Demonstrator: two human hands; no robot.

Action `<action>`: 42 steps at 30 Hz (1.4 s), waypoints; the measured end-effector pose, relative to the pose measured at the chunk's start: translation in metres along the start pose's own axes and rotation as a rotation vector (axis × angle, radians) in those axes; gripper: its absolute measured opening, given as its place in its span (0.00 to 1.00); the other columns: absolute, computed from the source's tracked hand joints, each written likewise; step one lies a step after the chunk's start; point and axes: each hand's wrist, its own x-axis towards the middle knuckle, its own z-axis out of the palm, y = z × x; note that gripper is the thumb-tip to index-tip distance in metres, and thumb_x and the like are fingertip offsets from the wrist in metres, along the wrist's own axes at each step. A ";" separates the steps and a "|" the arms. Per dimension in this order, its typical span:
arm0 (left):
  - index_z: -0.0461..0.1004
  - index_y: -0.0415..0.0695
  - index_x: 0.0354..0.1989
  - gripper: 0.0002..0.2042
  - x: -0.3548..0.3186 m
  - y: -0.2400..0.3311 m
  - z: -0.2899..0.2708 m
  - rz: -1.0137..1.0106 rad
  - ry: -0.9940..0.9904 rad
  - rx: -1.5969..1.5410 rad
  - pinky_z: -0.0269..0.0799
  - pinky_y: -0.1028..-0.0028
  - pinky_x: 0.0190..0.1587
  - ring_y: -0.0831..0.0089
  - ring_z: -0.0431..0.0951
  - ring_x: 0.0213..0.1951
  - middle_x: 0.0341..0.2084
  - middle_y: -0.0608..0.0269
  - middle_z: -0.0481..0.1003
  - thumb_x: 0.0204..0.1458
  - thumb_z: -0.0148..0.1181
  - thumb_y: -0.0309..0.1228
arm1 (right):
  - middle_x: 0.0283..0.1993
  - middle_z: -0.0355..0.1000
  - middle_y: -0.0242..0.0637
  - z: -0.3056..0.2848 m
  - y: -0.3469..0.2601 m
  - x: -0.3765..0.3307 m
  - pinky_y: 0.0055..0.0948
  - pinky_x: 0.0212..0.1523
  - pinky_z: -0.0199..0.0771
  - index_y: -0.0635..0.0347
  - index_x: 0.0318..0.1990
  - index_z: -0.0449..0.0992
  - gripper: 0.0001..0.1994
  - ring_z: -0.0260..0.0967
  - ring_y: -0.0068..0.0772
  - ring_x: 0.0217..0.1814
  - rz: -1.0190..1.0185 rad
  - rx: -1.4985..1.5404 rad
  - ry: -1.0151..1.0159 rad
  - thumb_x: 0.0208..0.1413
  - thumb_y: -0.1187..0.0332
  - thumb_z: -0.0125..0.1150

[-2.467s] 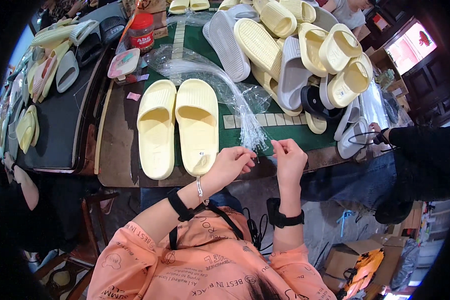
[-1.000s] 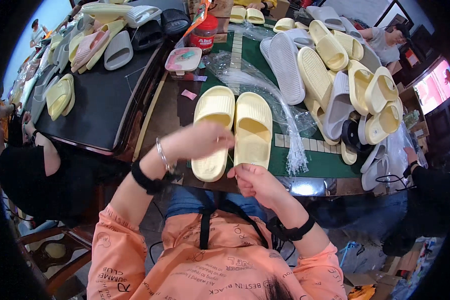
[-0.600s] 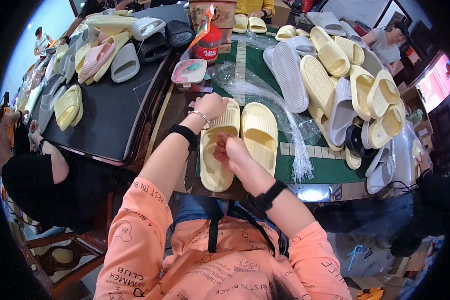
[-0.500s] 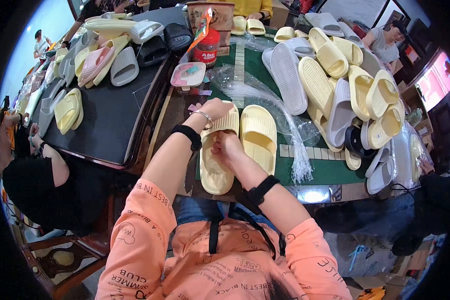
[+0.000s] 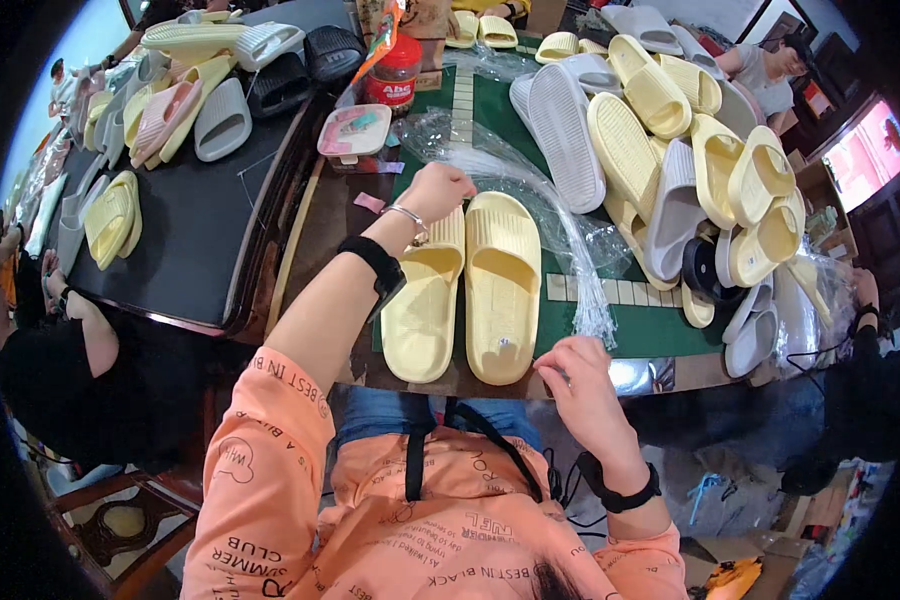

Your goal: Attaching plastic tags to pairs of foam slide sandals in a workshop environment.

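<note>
Head view: left hand (image 5: 440,190) reaches out over the desk (image 5: 315,235), fingers curled into a loose fist. It sits at the far end of the left pale yellow foam slide sandal (image 5: 425,295); can't tell whether it grips the sandal or anything else. Silver bracelet and black wristband on that forearm.

The right pale yellow foam slide sandal (image 5: 502,285) lies just beside the left one, touching along the side, both soles down, on the green mat (image 5: 610,330) near the desk's front edge.

Right hand (image 5: 580,385) is at the near desk edge, just right of the right sandal's heel, fingers bent together. It touches the lower end of a bundle of clear thin plastic strips (image 5: 590,310); can't tell if it pinches any.

Crumpled clear plastic bag (image 5: 490,165) lies just right of the left hand. Beyond the left hand: small pink-lidded plastic box (image 5: 355,130) and a red-lidded jar (image 5: 395,75).

Far right of both hands: heap of yellow and grey slide sandals (image 5: 670,150). Far left: a black tray surface (image 5: 185,230) with more sandals.
</note>
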 end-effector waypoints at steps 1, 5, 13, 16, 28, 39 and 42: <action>0.76 0.37 0.27 0.09 -0.001 0.004 0.006 0.056 -0.015 0.016 0.68 0.77 0.30 0.78 0.73 0.24 0.20 0.62 0.74 0.45 0.51 0.30 | 0.27 0.64 0.40 -0.003 -0.004 0.003 0.33 0.33 0.61 0.61 0.27 0.71 0.02 0.61 0.44 0.30 0.008 0.000 -0.005 0.43 0.76 0.55; 0.76 0.38 0.28 0.09 -0.012 0.005 0.022 0.168 -0.015 0.103 0.67 0.74 0.30 0.72 0.73 0.25 0.20 0.56 0.74 0.45 0.53 0.31 | 0.25 0.65 0.37 0.019 -0.021 0.016 0.34 0.33 0.62 0.61 0.29 0.72 0.05 0.62 0.42 0.30 -0.022 0.039 0.032 0.41 0.76 0.55; 0.76 0.39 0.27 0.10 -0.014 0.001 0.026 0.212 0.004 0.011 0.68 0.71 0.32 0.60 0.74 0.26 0.21 0.51 0.74 0.45 0.52 0.31 | 0.27 0.69 0.44 0.073 0.005 0.039 0.37 0.34 0.66 0.65 0.30 0.71 0.06 0.65 0.45 0.33 0.039 0.075 0.066 0.42 0.78 0.52; 0.75 0.36 0.29 0.10 -0.013 0.003 0.022 0.116 -0.088 0.086 0.66 0.77 0.33 0.76 0.71 0.27 0.22 0.59 0.74 0.48 0.51 0.30 | 0.27 0.68 0.46 0.080 0.014 0.054 0.38 0.36 0.65 0.66 0.30 0.70 0.05 0.65 0.47 0.34 0.033 0.066 0.036 0.45 0.76 0.50; 0.73 0.37 0.30 0.10 -0.015 0.006 0.024 0.075 -0.188 -0.218 0.64 0.80 0.39 0.81 0.69 0.32 0.27 0.68 0.73 0.53 0.48 0.30 | 0.30 0.68 0.56 0.097 0.042 0.098 0.44 0.33 0.67 0.68 0.34 0.66 0.09 0.67 0.55 0.32 0.034 -0.018 -0.203 0.49 0.70 0.46; 0.73 0.40 0.33 0.11 -0.022 -0.007 0.012 0.004 -0.118 -0.584 0.62 0.82 0.38 0.83 0.66 0.31 0.29 0.71 0.72 0.55 0.46 0.34 | 0.31 0.70 0.51 0.042 -0.005 0.122 0.39 0.37 0.68 0.65 0.41 0.64 0.12 0.68 0.50 0.36 0.211 -0.008 -0.085 0.50 0.68 0.48; 0.72 0.40 0.33 0.11 -0.021 0.000 0.017 0.031 -0.095 -0.701 0.62 0.82 0.38 0.82 0.66 0.32 0.29 0.70 0.72 0.55 0.46 0.34 | 0.30 0.71 0.50 0.093 0.052 0.162 0.41 0.33 0.68 0.66 0.39 0.67 0.10 0.69 0.51 0.32 -0.005 0.052 0.475 0.49 0.73 0.49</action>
